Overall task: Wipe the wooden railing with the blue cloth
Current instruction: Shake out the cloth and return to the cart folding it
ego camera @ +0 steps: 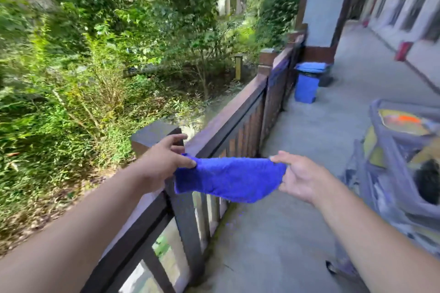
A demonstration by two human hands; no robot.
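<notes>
The blue cloth (228,178) hangs stretched between both hands in the lower middle of the head view. My left hand (162,162) pinches its left end just beside the square top of a railing post (154,134). My right hand (300,178) pinches the right end, out over the porch floor. The dark brown wooden railing (228,112) runs diagonally from the bottom left up to the far right. The cloth is in the air in front of the railing's slats and does not rest on the top rail.
A blue bin (307,83) stands by the railing further along. A cart (402,162) holding supplies is close on the right. A grey pillar (323,7) rises at the far end. The concrete porch floor (321,131) runs ahead; dense green bushes (107,43) lie beyond the railing.
</notes>
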